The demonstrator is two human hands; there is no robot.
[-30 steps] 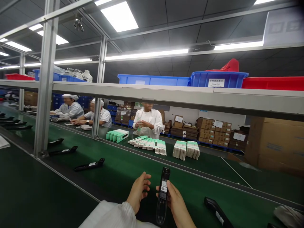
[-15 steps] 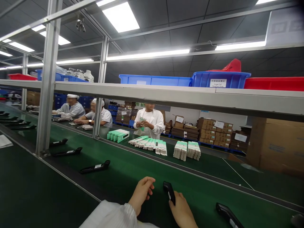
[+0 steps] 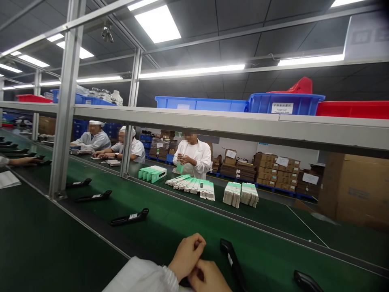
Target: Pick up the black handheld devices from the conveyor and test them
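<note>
My left hand (image 3: 187, 256) is over the near part of the green conveyor, its fingers curled in and the thumb against them, with nothing seen in it. Against its lower right side rests my right hand (image 3: 210, 277), also with bent fingers and no object showing. Just right of the hands a black handheld device (image 3: 232, 261) with a white label lies on the belt, touched by neither hand. Another black device (image 3: 306, 280) is at the bottom right, partly cut off. Up the belt to the left lies a labelled black device (image 3: 130, 217).
More black devices (image 3: 94, 196) lie along the belt (image 3: 170, 221), where a co-worker's hand (image 3: 27, 161) reaches in at far left. Green-and-white boxes (image 3: 232, 194) stand beyond the belt, before a person in white (image 3: 199, 156). A shelf (image 3: 212, 118) with bins crosses above; a metal post (image 3: 63, 109) rises at left.
My right hand has let go of the black device and moved left against my left hand. The devices have shifted right in view. A co-worker's hand has appeared at the far left.
</note>
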